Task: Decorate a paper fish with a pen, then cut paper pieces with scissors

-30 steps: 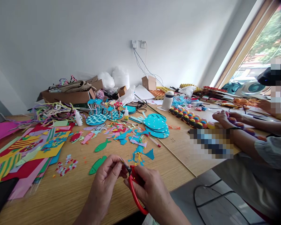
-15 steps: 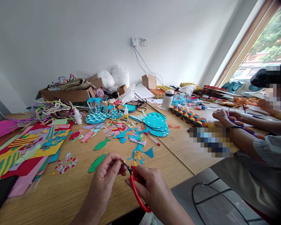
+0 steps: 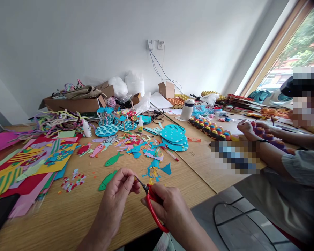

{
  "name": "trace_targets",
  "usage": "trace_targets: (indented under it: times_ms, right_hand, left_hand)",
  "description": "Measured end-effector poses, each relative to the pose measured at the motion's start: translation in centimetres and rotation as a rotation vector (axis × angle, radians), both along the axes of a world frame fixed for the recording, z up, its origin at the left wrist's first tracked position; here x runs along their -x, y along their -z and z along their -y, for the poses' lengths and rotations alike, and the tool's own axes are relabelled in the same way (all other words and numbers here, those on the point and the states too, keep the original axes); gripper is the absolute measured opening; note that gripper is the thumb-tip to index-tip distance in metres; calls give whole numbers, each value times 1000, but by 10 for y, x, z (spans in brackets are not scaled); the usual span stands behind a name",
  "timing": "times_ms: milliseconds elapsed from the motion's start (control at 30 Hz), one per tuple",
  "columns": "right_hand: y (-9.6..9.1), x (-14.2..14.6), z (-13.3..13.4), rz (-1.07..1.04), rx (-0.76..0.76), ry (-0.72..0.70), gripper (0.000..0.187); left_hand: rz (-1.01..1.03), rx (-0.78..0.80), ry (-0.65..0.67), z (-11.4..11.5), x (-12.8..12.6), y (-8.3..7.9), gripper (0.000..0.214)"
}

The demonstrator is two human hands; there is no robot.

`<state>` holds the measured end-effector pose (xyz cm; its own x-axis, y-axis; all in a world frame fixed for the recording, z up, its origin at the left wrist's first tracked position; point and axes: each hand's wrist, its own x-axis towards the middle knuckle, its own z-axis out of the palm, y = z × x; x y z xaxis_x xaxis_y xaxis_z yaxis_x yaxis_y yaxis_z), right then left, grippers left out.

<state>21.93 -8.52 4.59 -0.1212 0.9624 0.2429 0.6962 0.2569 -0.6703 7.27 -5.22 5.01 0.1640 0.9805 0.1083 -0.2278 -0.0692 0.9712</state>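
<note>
My right hand (image 3: 170,204) is wrapped round the red handles of a pair of scissors (image 3: 155,213). Their dark blades point up and left, and the tips reach the fingertips of my left hand (image 3: 120,195). That hand is closed in a pinch; whatever it holds is too small or hidden to make out. Just beyond the left hand lies a green paper fish (image 3: 106,180), partly covered by it, with a second green fish (image 3: 113,159) farther back. Blue paper scraps (image 3: 165,168) and tiny yellow clippings lie on the table past the scissors.
Coloured sheets (image 3: 26,188) are stacked at left, near a small heap of paper bits (image 3: 73,180). A thin stick (image 3: 199,177) lies slantwise at right. Blue speckled discs (image 3: 174,137), glue bottles (image 3: 86,128) and a white flask (image 3: 187,109) stand behind. A co-worker's hands (image 3: 247,128) work at right.
Both hands stay close together with almost the same hold. The dark scissor blades show slightly more plainly between them, and the view has shifted a little.
</note>
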Motion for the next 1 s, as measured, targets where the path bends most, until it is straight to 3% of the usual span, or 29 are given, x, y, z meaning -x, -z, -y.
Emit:
trace_targets:
  times_ms: [233, 367, 600, 733, 867, 1000]
  right_hand:
    - [-6, -7, -9, -220, 143, 86, 21]
    - [-9, -4, -19, -466, 87, 84, 10]
    - [-16, 7, -26, -235, -44, 11, 10]
    - [-15, 7, -27, -218, -47, 18, 12]
    - [-10, 7, -29, -476, 51, 25, 8]
    - [-5, 9, -31, -775, 127, -4, 18]
  left_hand:
    - [-47, 89, -37, -2, -4, -4, 15]
    - [-86, 124, -18, -3, -6, -4, 14]
    - [-192, 54, 35, -8, -6, -8, 17]
    - [-226, 53, 37, -9, -6, -8, 20]
    - [-117, 114, 67, -4, -3, -2, 22]
    - [0, 162, 65, 1, -2, 3, 23]
